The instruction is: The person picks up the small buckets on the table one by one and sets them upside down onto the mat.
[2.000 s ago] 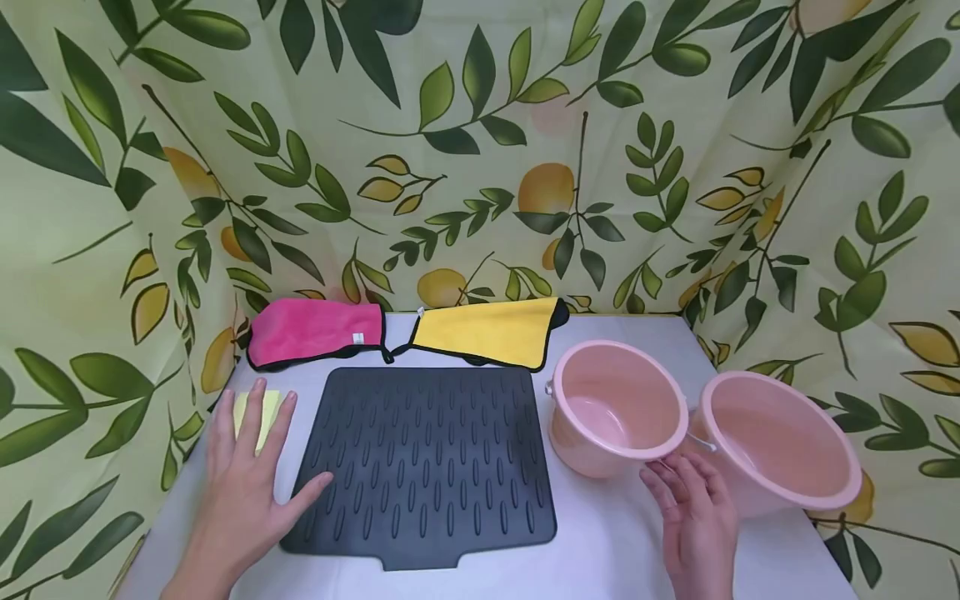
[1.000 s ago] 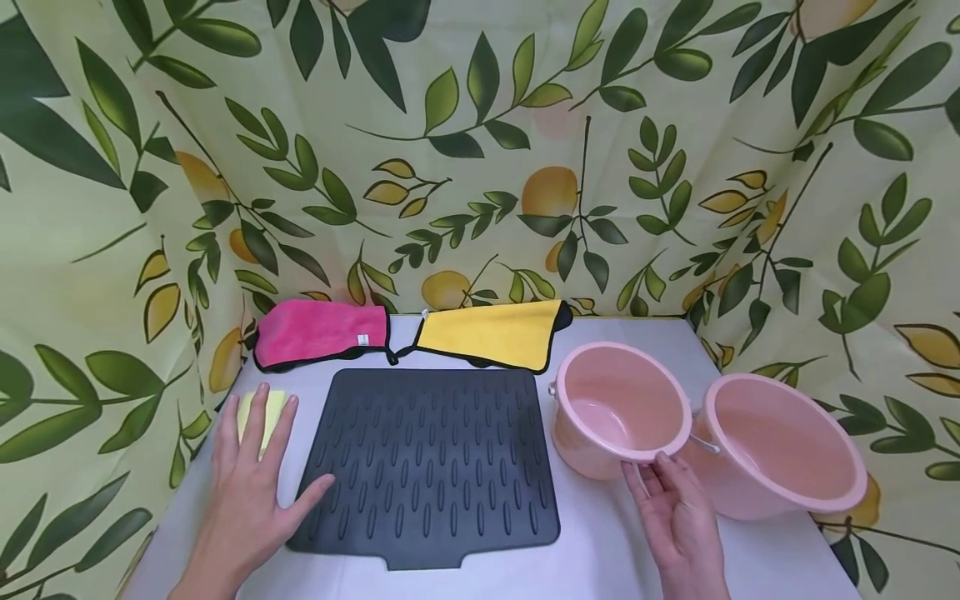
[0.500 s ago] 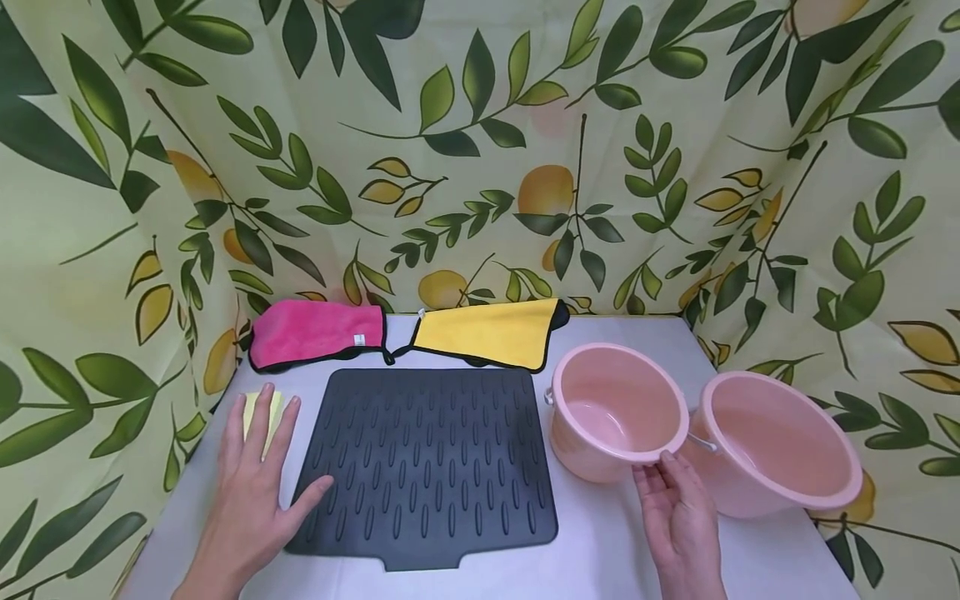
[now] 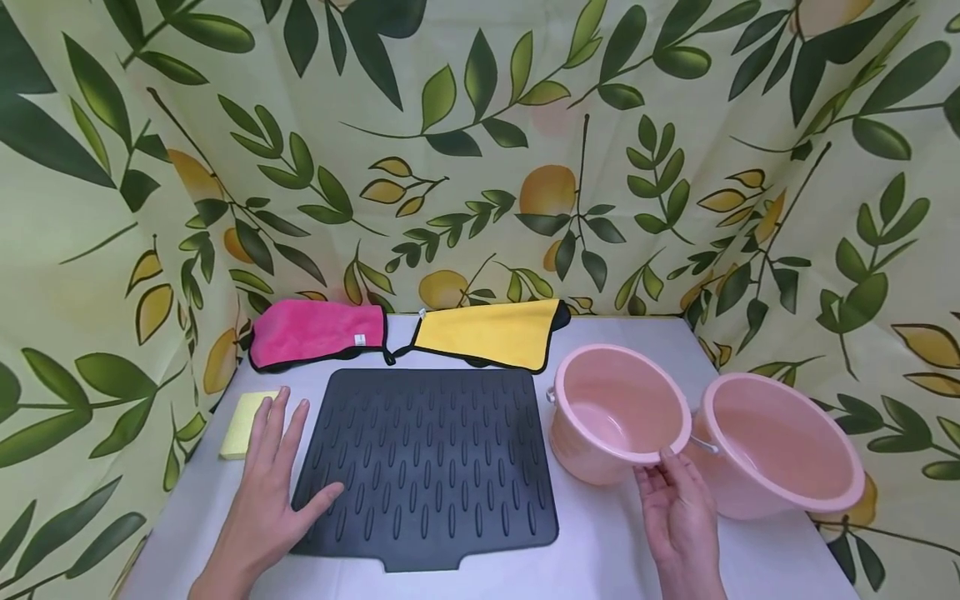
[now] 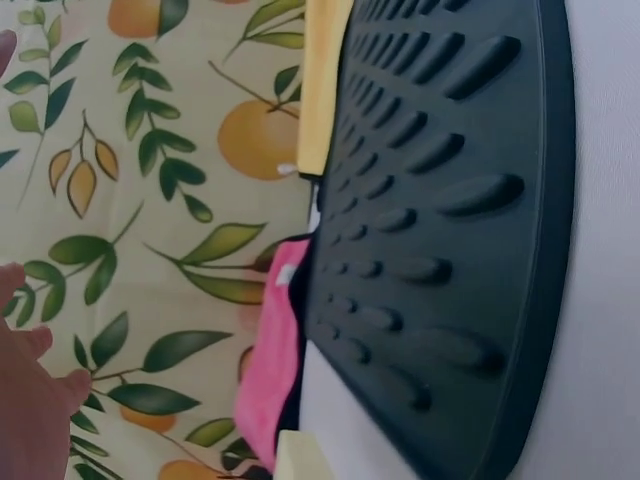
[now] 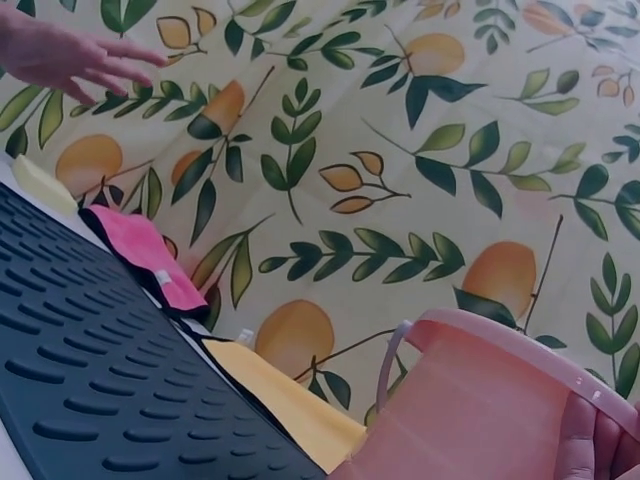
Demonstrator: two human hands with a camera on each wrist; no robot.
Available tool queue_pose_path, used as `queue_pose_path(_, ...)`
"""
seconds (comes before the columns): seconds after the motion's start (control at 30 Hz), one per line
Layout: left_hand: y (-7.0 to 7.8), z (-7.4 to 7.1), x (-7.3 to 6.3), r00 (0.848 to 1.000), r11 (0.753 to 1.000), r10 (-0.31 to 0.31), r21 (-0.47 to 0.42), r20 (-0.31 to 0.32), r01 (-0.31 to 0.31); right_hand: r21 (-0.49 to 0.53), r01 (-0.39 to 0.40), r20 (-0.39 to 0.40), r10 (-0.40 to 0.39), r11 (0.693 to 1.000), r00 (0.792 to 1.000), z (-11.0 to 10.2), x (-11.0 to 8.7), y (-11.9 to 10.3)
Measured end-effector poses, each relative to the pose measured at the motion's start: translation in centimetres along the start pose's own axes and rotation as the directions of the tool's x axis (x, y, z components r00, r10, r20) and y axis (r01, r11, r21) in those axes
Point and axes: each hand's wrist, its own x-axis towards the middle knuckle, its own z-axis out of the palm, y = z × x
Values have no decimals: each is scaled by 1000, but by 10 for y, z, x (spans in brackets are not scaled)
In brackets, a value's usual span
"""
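My right hand (image 4: 682,517) pinches the near rim of a pink plastic bucket (image 4: 581,446), thumb at the lip and fingers beneath it. In the right wrist view those fingers lie against the wall of the bucket (image 6: 470,400). My left hand (image 4: 262,492) is spread with nothing in it, its thumb over the left edge of a dark ribbed mat (image 4: 427,458). Just beyond its fingers sits a pale yellow sponge (image 4: 243,429). A second pink bucket (image 4: 780,442) stands close on the right, with a white handle end between the two.
Behind the mat lie a pink cloth (image 4: 318,333) and a yellow cloth (image 4: 483,333), both with black edging. They rest on a white table (image 4: 600,558). A leaf-and-fruit patterned curtain (image 4: 480,208) surrounds the table at the back and sides.
My left hand has shifted right, uncovering more of the sponge. My right hand has turned palm up and moved from low between the buckets to the smaller bucket's rim.
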Motion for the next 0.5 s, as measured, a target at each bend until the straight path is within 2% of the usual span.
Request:
queue_pose_path(0.1,0,6,2,1000,1000,-17,-25,12,18,3,10,18,-10,1000,1000,0,0,-1)
queue_pose_path(0.33,3,16,7,999,999,-35,-39,30,36,119,1,55,-7,993,998,1,0,-1)
queue_pose_path(0.5,4,22,7,999,996,-34,-84,12,35,148,-32,91,18,988,996,2,-1,-2)
